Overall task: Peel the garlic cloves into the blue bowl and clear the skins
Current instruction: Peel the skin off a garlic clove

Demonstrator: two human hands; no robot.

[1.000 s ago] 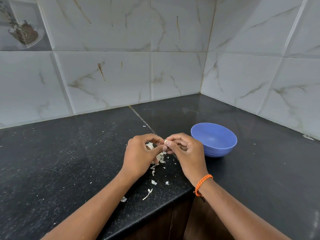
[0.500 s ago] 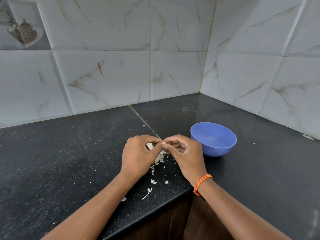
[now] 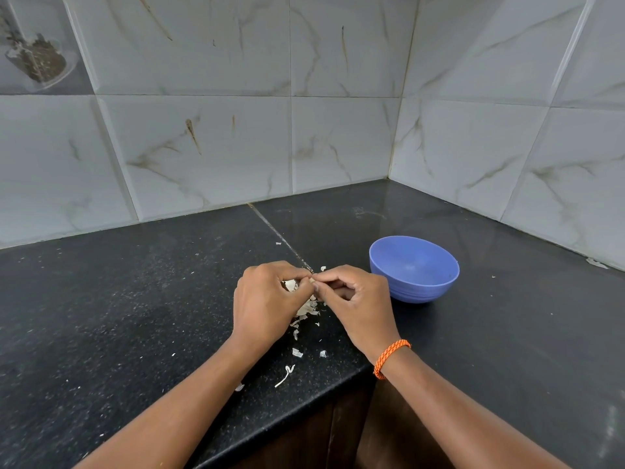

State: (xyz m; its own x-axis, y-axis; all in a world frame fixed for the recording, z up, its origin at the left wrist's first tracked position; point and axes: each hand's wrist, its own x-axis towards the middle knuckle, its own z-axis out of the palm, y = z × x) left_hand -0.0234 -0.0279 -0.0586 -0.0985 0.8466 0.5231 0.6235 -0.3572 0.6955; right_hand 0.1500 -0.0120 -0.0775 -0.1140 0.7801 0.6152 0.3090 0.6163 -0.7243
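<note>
Left hand [image 3: 267, 299] curled gripping garlic [image 3: 291, 285], right hand [image 3: 355, 301] pinching its tip

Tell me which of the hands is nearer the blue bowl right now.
Right. The right hand sits just beside the blue bowl, close to its near-left side; the left hand lies farther off, beyond the right one.

My two forearms are bare, with no sleeves reaching them. My hands, left hand [image 3: 267, 299] and right hand [image 3: 355, 302], carry no rings or gloves. A braided orange cord bracelet [image 3: 390, 357] encircles my right wrist.
</note>
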